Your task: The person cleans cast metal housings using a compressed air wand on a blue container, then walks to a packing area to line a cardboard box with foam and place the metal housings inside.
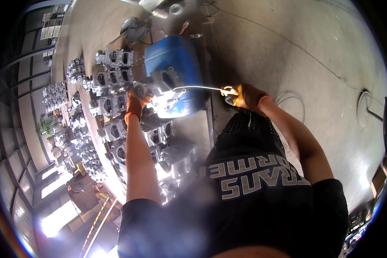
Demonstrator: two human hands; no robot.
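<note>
My left hand (pixel 137 103), in an orange glove, is closed on the edge of a silvery metal casting (pixel 170 79). The casting has openings and bolt bosses, and it is held over a blue plastic drum (pixel 172 53). My right hand (pixel 243 98), in an orange and dark glove, is wrapped round a tool with a yellowish grip. From that grip a long, thin, bent metal rod (pixel 198 87) reaches left to the casting, its tip at or very near the lower part. Glare hides the exact contact, and the glove covers most of the tool's handle.
Rows of similar castings (pixel 112 77) stand to the left of the drum, with more (pixel 157 133) below my left hand. A dark grey bundle (pixel 134 29) and a roll of tape (pixel 175 8) lie beyond. A thin hose (pixel 299 101) loops on the concrete floor at right.
</note>
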